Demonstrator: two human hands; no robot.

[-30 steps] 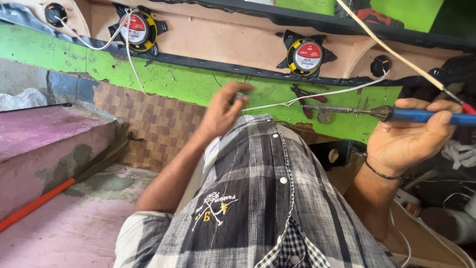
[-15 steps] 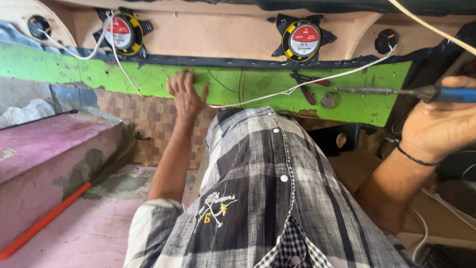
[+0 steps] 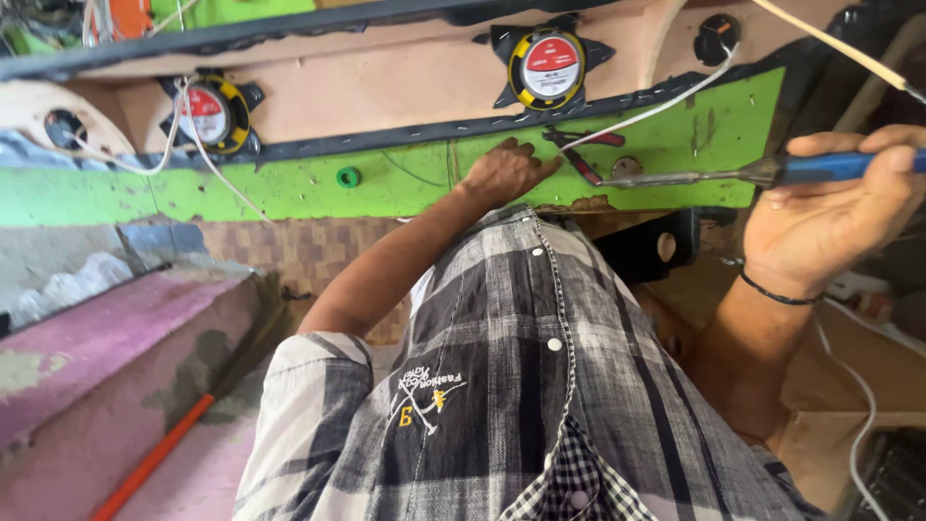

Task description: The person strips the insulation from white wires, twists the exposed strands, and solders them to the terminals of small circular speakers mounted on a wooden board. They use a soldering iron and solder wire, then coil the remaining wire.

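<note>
Head view: left hand (image 3: 505,172) presses curled fingers on the green painted panel (image 3: 289,188); right hand (image 3: 820,217) grips the blue-handled metal soldering iron (image 3: 752,174), tip near the panel's right end.

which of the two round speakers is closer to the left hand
The yellow-ringed speaker on the right, just above the left hand. The other speaker sits far off to the left, with white wires across it.

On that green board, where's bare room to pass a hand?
Bare green board runs between the white wires and small green ring. Crowded rightward: left hand, red-handled pliers, and the blue-handled soldering iron in the right hand.
</note>
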